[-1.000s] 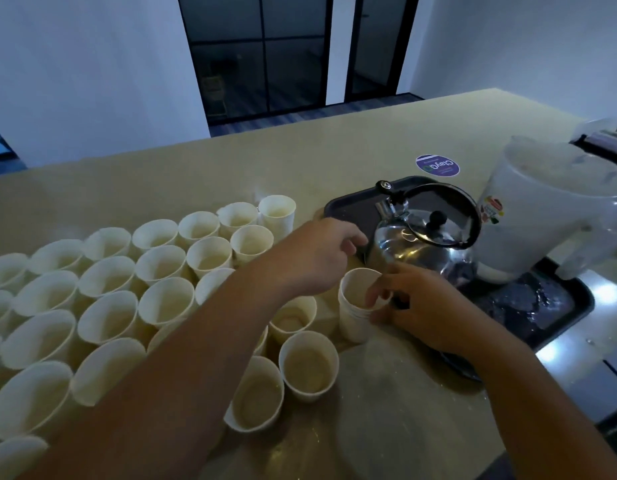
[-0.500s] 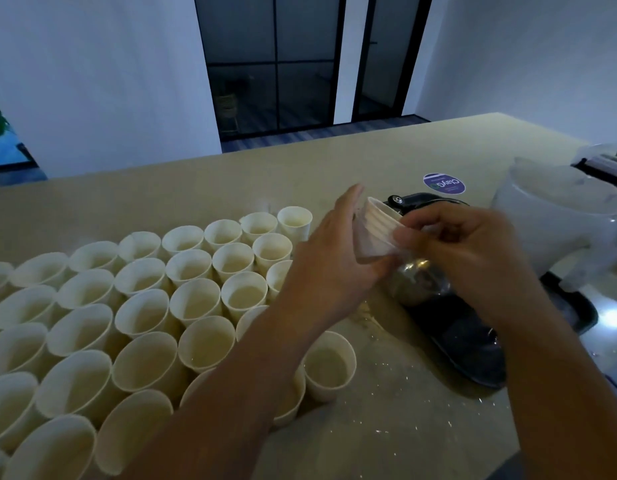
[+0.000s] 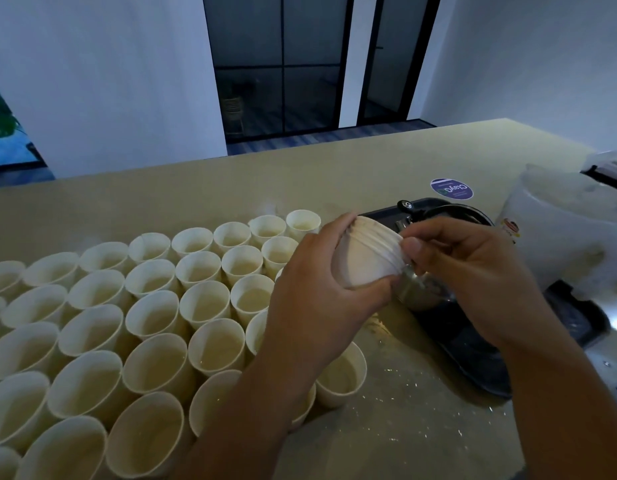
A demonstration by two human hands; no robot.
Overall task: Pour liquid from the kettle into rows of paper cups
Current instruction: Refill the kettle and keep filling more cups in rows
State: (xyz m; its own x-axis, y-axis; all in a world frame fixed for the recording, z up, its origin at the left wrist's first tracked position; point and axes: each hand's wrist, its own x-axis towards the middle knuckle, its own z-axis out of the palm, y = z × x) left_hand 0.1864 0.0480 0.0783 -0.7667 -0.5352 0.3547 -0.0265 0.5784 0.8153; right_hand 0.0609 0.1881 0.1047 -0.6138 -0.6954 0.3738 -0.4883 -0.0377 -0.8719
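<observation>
Here, near to far:

Near cups: the rows of paper cups (image 3: 154, 317) are standing upright and packed rim to rim over the left of the counter (image 3: 404, 427), most likely so that one pass of pouring can be running along each row. Several are showing pale liquid low inside; how full each is cannot be told.

Nearest right cup: a single cup (image 3: 340, 379) is sitting at the right end of the rows, partly under the left forearm, and seems to be marking where the next cups are going.

Left grip: the left hand (image 3: 310, 292) is wrapping its fingers and thumb round the body of a stack of nested cups (image 3: 366, 258), holding it tilted in the air above the counter, apparently to steady it.

Right grip: the right hand (image 3: 473, 271) is pinching the layered rims of that stack, thumb on the edge, seemingly working one cup loose.

Kettle: the steel kettle (image 3: 416, 294) is sitting on the dark tray (image 3: 473, 344) just behind the hands, largely hidden by them and untouched, so pouring is waiting.

Jug: a translucent plastic jug (image 3: 563, 244) is standing at the right, on the tray's far end.

Far counter: a round sticker (image 3: 451, 189) is lying beyond the tray.
</observation>
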